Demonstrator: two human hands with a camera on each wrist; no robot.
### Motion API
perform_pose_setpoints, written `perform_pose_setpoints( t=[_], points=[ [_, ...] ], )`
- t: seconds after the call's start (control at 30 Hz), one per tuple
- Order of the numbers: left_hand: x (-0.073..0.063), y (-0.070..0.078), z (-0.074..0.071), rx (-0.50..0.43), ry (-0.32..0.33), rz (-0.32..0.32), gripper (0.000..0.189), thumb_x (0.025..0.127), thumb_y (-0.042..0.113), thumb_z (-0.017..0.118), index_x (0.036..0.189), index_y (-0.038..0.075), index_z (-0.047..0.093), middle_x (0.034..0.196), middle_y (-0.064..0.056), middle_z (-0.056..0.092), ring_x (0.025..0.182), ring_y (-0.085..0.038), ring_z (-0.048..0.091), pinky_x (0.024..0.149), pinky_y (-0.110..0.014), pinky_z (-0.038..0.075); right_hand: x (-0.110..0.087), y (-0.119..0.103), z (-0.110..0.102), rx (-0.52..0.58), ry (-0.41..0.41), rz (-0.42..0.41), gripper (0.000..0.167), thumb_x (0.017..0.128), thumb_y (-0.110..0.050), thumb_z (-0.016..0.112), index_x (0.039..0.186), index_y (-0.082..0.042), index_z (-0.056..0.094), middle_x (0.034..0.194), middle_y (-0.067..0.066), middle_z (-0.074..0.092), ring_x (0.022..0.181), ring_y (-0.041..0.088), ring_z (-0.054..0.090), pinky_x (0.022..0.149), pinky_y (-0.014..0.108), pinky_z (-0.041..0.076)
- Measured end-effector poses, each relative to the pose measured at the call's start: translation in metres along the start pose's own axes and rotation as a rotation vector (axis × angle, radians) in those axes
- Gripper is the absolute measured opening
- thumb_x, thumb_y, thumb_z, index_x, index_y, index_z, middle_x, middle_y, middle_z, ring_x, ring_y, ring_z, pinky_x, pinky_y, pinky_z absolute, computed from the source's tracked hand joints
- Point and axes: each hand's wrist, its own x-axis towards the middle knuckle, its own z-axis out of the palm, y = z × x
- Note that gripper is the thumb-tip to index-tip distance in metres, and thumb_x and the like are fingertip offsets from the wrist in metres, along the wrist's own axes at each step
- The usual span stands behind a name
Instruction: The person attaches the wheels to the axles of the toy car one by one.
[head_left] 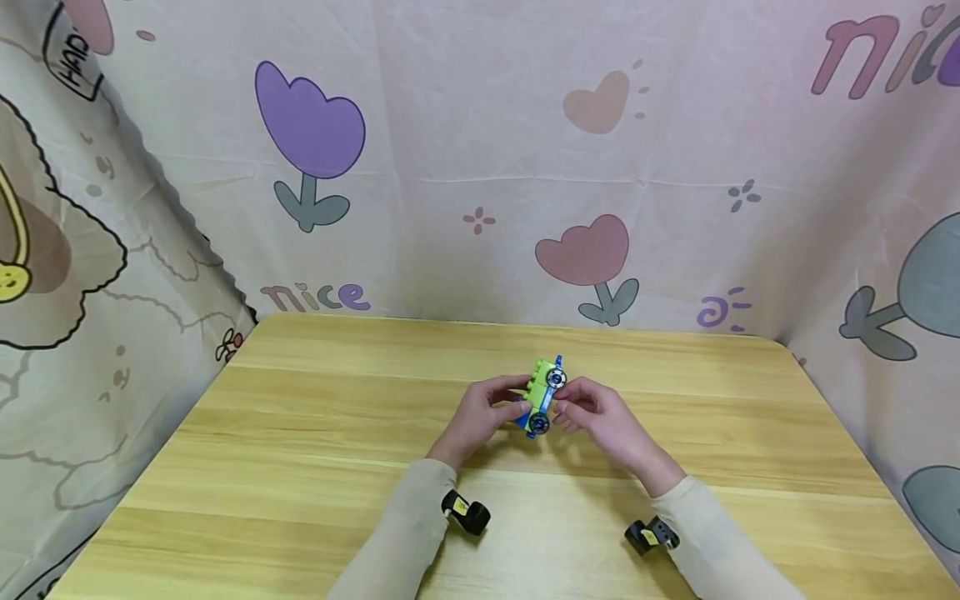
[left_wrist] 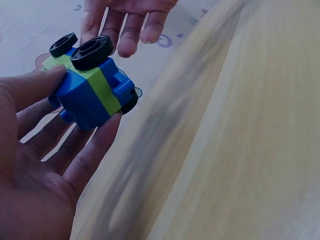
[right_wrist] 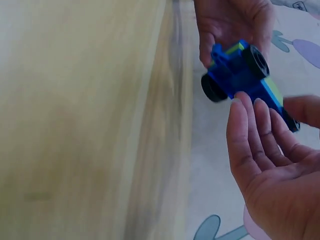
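A small toy car (head_left: 536, 392) of lime-green and blue building blocks, with black wheels, is held up over the table. My left hand (head_left: 480, 418) grips it from the left, thumb on one face and fingers beneath the blue end in the left wrist view. From the right, my right hand (head_left: 602, 417) comes close to the wheeled side. In the right wrist view its fingers (right_wrist: 255, 132) are nearly straight, fingertips right at the car's blue underside (right_wrist: 240, 75), thumb apart from them.
Light wood-grain table (head_left: 300, 467) lies under both hands. Behind it and at the sides hangs a pale curtain (head_left: 450, 108) printed with flowers and hearts. A small black camera sits on each wrist, such as the left one (head_left: 467, 512).
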Motion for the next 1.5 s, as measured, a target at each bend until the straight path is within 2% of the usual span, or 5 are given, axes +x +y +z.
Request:
perform_pose_setpoints(
  t=[0.3, 0.47, 0.67, 1.03, 1.5],
  points=[
    [-0.001, 0.000, -0.001, 0.044, -0.044, -0.008, 0.036, 0.094, 0.016, 0.068, 0.129, 0.010, 0.066, 0.123, -0.006, 0.063, 0.108, -0.025, 0.059, 0.083, -0.034, 0.054, 0.001, -0.013, -0.015, -0.153, 0.258, 0.000, 0.026, 0.101, -0.019, 0.056, 0.109, 0.005, 0.062, 0.100, 0.018, 0.064, 0.091, 0.027, 0.062, 0.076, 0.038, 0.055],
    [-0.003, 0.002, -0.001, 0.092, -0.089, 0.005, 0.036, 0.095, 0.018, 0.067, 0.130, 0.011, 0.065, 0.121, -0.004, 0.064, 0.107, -0.023, 0.058, 0.083, -0.034, 0.053, 0.007, -0.017, -0.024, -0.268, 0.295, -0.029, 0.027, 0.099, -0.024, 0.060, 0.109, 0.001, 0.064, 0.102, 0.012, 0.063, 0.095, 0.025, 0.057, 0.079, 0.035, 0.053],
    [-0.004, 0.002, -0.001, 0.125, -0.139, 0.030, 0.037, 0.096, 0.018, 0.065, 0.132, 0.012, 0.064, 0.124, -0.003, 0.063, 0.108, -0.023, 0.057, 0.084, -0.035, 0.053, 0.014, -0.017, -0.027, -0.389, 0.196, -0.021, 0.028, 0.099, -0.028, 0.061, 0.112, -0.005, 0.067, 0.106, 0.006, 0.065, 0.100, 0.025, 0.058, 0.084, 0.041, 0.049],
    [-0.004, 0.005, -0.004, 0.127, -0.213, 0.021, 0.037, 0.094, 0.014, 0.067, 0.131, 0.010, 0.064, 0.129, -0.005, 0.061, 0.104, -0.022, 0.058, 0.082, -0.034, 0.054, 0.018, -0.012, -0.029, -0.342, -0.023, -0.042, 0.032, 0.097, -0.030, 0.062, 0.115, -0.004, 0.068, 0.104, 0.002, 0.066, 0.096, 0.021, 0.059, 0.086, 0.042, 0.048],
    [-0.004, 0.006, -0.013, 0.166, -0.169, -0.009, 0.025, 0.090, 0.021, 0.073, 0.115, 0.017, 0.074, 0.113, 0.004, 0.067, 0.099, -0.021, 0.059, 0.082, -0.036, 0.052, 0.013, -0.017, -0.039, -0.350, -0.159, -0.007, 0.032, 0.091, -0.020, 0.070, 0.115, 0.001, 0.068, 0.099, 0.005, 0.066, 0.090, 0.021, 0.060, 0.078, 0.035, 0.053]
  ],
)
